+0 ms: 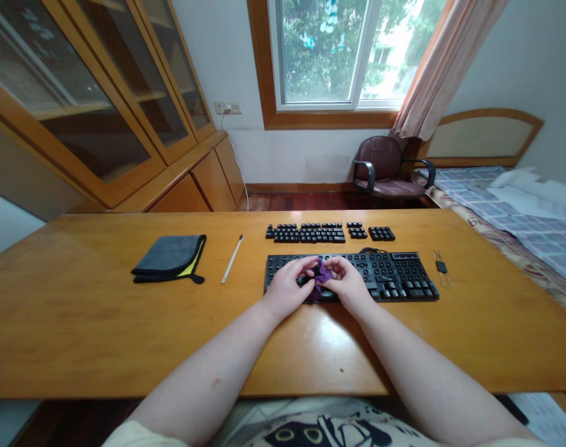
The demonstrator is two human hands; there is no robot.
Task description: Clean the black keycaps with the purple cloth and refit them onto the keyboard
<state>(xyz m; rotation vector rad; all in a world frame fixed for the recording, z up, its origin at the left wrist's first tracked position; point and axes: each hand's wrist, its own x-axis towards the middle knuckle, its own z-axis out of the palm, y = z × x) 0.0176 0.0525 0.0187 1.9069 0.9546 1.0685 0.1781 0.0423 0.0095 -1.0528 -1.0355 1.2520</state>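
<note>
Premises: dom. rm., apparently bedrm. w/ study area. Evid.: bed [492, 226] w/ wood-framed headboard [478, 139] & checked bedding [534, 233], R edge of frame; pink curtain [444, 74] at window [318, 56], top ctr./R; glass-fronted wooden cabinet [110, 81], upper L; wall sockets [236, 107], L of window; padded armchair [380, 158], upper R; wooden desk [78, 323], lower half.

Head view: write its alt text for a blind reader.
Left hand and right hand hold soft purple material over a partly stripped black keyboard. Loose keycaps lie in rows beyond it, a folded gray cloth to the left.
</note>
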